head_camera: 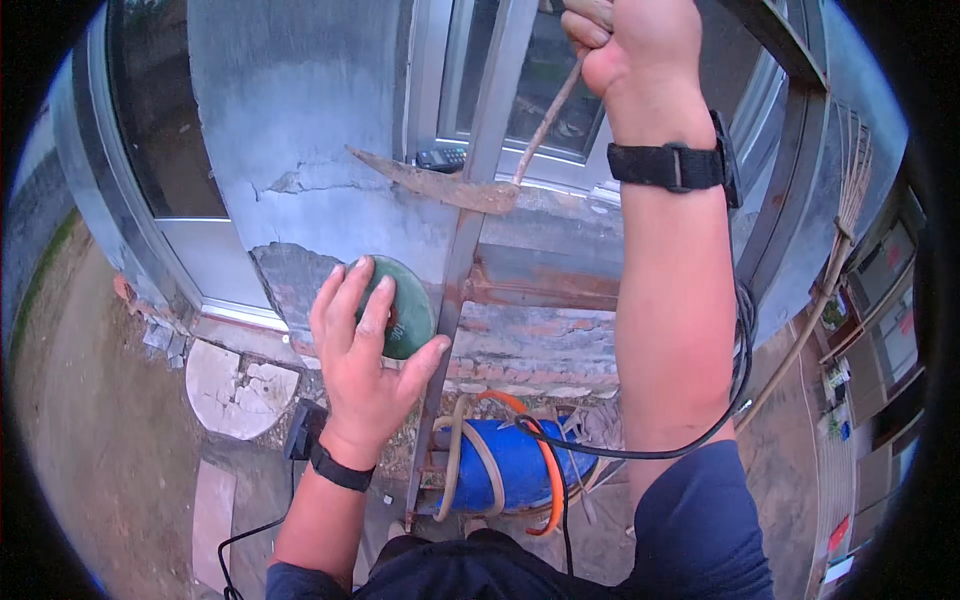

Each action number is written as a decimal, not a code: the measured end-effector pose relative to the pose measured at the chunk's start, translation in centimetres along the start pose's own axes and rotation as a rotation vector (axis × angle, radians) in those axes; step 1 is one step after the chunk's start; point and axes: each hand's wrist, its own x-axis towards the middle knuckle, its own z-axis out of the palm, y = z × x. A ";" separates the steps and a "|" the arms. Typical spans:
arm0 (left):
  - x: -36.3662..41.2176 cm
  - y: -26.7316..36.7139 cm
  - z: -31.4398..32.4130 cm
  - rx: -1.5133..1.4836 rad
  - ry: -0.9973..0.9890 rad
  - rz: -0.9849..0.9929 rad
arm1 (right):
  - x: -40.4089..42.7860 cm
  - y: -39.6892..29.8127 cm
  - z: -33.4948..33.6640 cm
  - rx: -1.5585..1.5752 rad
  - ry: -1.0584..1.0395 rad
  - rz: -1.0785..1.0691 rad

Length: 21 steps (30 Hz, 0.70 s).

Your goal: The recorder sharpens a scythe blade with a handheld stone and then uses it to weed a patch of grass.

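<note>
My right hand [600, 34], at the top of the view and partly cut off, grips the thin wooden handle of a sickle [450, 189]. Its rusty curved blade points left and crosses in front of an upright steel bar [452, 300]. Lower down, my left hand [364, 352] has its back towards me and its fingers spread over a green abrasive disc [415, 307]. The thumb lies near the disc's lower right edge. The disc is just left of the bar; how it is supported behind the fingers is hidden.
A blue plastic barrel [480, 457] lies below, with an orange hose [553, 465] and a beige hose [491, 465] around it. A black cable [630, 453] passes by my right arm. A rake [832, 262] leans at right. A remote-like keypad device [442, 158] sits by the window.
</note>
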 end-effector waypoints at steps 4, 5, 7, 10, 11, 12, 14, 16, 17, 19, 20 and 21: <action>1.9 -0.2 0.0 0.015 0.074 0.065 | 0.9 1.0 1.2 -0.052 0.067 0.014; 2.5 -0.4 0.0 0.022 0.093 0.072 | 1.0 1.2 1.2 -0.070 0.078 0.007; 3.5 -0.6 0.2 0.025 0.127 0.071 | 1.2 1.4 1.2 -0.062 0.047 -0.013; 4.5 -0.9 0.6 -0.003 0.164 0.031 | 1.2 1.4 1.2 -0.087 0.038 -0.013; 4.8 -1.0 0.8 0.002 0.178 0.044 | 1.2 1.3 1.2 -0.105 0.055 -0.014; 5.1 -1.1 1.0 0.000 0.190 0.044 | 1.1 1.2 1.2 -0.122 0.074 -0.015; 5.8 -1.5 1.4 0.002 0.221 0.048 | 0.9 1.0 0.9 -0.125 0.103 -0.001; 6.7 -1.9 1.8 0.015 0.244 0.047 | 0.6 0.8 0.4 -0.101 0.134 0.006; 7.3 -2.1 2.0 0.022 0.255 0.058 | 0.5 0.8 0.0 -0.075 0.146 0.007; 8.2 -2.0 2.4 0.031 0.251 0.044 | 0.4 0.9 -0.7 -0.054 0.165 0.003; 8.6 -1.7 2.7 0.051 0.248 0.045 | 0.4 0.9 -1.0 -0.059 0.171 -0.006; 8.8 -1.3 3.0 0.059 0.252 0.030 | 0.5 1.0 -1.2 -0.063 0.176 -0.016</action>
